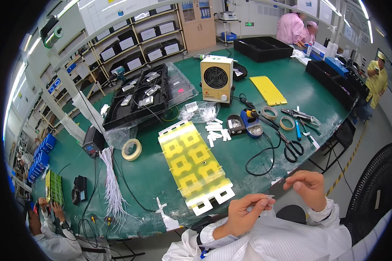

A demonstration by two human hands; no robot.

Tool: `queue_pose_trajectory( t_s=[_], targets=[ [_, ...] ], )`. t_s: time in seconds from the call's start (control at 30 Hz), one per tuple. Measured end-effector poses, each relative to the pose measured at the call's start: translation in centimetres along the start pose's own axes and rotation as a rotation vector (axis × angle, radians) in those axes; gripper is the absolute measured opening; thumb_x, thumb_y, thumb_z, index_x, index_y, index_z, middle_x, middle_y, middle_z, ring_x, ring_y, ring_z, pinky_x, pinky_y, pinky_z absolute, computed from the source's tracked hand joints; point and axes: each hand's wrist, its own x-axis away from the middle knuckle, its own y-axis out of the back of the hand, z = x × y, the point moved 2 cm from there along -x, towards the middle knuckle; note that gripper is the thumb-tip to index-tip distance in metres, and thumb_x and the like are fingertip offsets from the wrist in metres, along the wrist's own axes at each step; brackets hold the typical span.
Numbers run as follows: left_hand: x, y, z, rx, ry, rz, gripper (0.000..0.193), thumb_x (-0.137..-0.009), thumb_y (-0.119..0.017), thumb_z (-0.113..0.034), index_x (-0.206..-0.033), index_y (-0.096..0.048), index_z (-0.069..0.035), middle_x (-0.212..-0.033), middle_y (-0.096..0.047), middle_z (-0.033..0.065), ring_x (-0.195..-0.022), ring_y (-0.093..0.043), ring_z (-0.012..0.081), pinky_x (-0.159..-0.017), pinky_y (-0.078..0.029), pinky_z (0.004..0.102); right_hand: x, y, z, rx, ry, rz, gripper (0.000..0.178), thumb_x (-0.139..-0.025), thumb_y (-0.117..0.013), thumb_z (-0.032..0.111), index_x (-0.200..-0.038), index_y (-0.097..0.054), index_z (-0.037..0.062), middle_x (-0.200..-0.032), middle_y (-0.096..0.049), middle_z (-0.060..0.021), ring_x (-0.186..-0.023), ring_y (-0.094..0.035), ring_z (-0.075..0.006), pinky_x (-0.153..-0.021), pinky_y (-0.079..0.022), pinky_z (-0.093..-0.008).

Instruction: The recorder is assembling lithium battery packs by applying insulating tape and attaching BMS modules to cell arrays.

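The left hand [243, 216] pinches a small whitish piece [270, 197] between thumb and fingertips, just off the near edge of the green-topped workbench [150, 182] and in front of the white striped smock [287, 237]; the piece is too small to identify. The right hand [310, 190] is raised beside it, apart from the left, with fingers bent and thumb near the index finger; whether anything sits between those tips I cannot tell. Nearest on the bench, beyond the left hand, lies a translucent yellow panel [199, 153] with white notched ends. Beyond the right hand are black-handled scissors [293, 151], a blue utility knife [298, 130], two tape rolls [287, 123] and a soldering iron stand [253, 123] with a blue base. White strips [214, 127] are scattered between the panel and a small black parts dish [235, 125]. Further back stand a cream ionizing fan [216, 80] and, to its left, a large black tray [137, 98]. A bundle of white wires [112, 185] lies left of the panel; at far left, a co-worker's hands touch a yellow-green panel [53, 188].
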Motion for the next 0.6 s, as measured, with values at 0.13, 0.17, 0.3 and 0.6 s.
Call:
queue_pose_trajectory(
  t_s=[0.13,0.17,0.3,0.6],
  targets=[
    [-0.1,0.1,0.5,-0.035,0.086,0.012,0.017,-0.100,-0.058,0.000,-0.113,-0.065,0.008,-0.105,-0.073,0.0213,-0.091,-0.073,0.0209,-0.084,-0.062,0.0344,-2.4,-1.6,3.9,0.466,0.371,0.220,0.037,-0.082,-0.083,0.021,-0.109,-0.071,-0.0016,-0.095,-0.074,-0.0132,-0.083,-0.070,-0.0254,-0.073,-0.053,-0.0327],
    [-0.2,0.2,0.5,-0.068,0.080,0.021,0.017,-0.100,-0.058,0.000,-0.113,-0.065,0.008,-0.106,-0.073,0.0207,-0.091,-0.073,0.0208,-0.084,-0.062,0.0342,-2.7,-2.5,4.6,0.575,0.437,0.265,0.038,-0.080,-0.084,0.023,-0.107,-0.072,0.0003,-0.095,-0.074,-0.0132,-0.082,-0.069,-0.0278,-0.071,-0.053,-0.0335],
    [0.0,0.2,0.9,-0.146,0.083,0.085,0.023,-0.099,-0.059,0.000,-0.120,-0.065,0.007,-0.107,-0.073,0.0200,-0.092,-0.073,0.0206,-0.085,-0.061,0.0338,-3.3,-3.7,4.7,0.802,0.586,0.385,0.023,-0.072,-0.084,0.012,-0.091,-0.073,0.0049,-0.080,-0.069,-0.0047,-0.070,-0.064,-0.0216,-0.060,-0.048,-0.0324],
    [0.8,0.5,1.0,-0.019,0.015,0.248,0.054,-0.097,-0.062,0.000,-0.149,-0.046,-0.003,-0.102,-0.076,0.0102,-0.088,-0.070,0.0120,-0.084,-0.058,0.0283,-3.8,-3.9,6.2,0.803,0.777,0.300,0.020,-0.064,-0.080,0.005,-0.083,-0.072,0.0073,-0.074,-0.066,-0.0004,-0.063,-0.061,-0.0179,-0.055,-0.044,-0.0313]
  ],
)
